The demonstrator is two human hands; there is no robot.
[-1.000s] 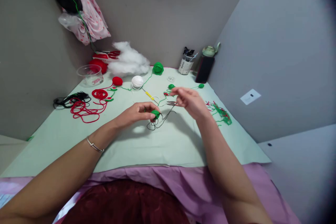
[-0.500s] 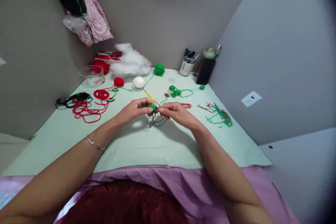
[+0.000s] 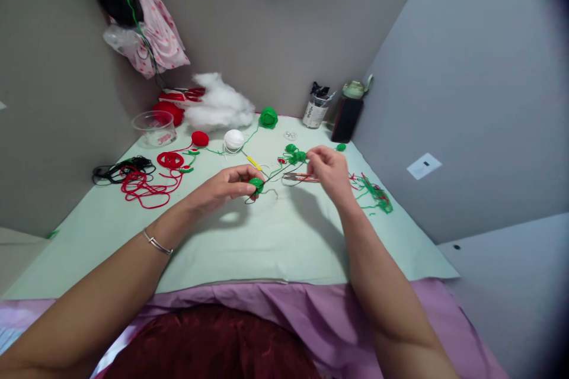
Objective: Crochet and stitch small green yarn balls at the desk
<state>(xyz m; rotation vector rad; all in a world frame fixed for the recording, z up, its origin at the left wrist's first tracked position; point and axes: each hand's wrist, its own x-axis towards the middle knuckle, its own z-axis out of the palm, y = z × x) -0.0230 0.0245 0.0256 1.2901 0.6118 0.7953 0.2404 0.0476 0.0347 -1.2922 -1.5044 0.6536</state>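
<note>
Between the thumb and fingers of my left hand point(image 3: 233, 185) is a small green crocheted piece point(image 3: 256, 185). A black thread point(image 3: 280, 172) runs taut from it up to my right hand point(image 3: 328, 169), whose fingers are pinched together; whether a needle is in that pinch I cannot make out. Below the green piece hangs a loose loop of the same thread. Under the right hand lie orange-handled thread snips point(image 3: 299, 177). A crochet hook with a yellow grip point(image 3: 253, 162) rests just beyond the left hand.
Red yarn point(image 3: 149, 186) and black yarn point(image 3: 127, 170) lie at the left. White stuffing point(image 3: 217, 103), a white yarn ball point(image 3: 233, 140) and a green yarn ball point(image 3: 268, 118) sit at the back. Green and red scraps point(image 3: 377, 196), a dark bottle point(image 3: 348, 118) and a pen cup point(image 3: 315, 112) are at the right.
My right hand has moved away to the right and up from the green piece, drawing the black thread out straight. My left hand has stayed nearly in place.
</note>
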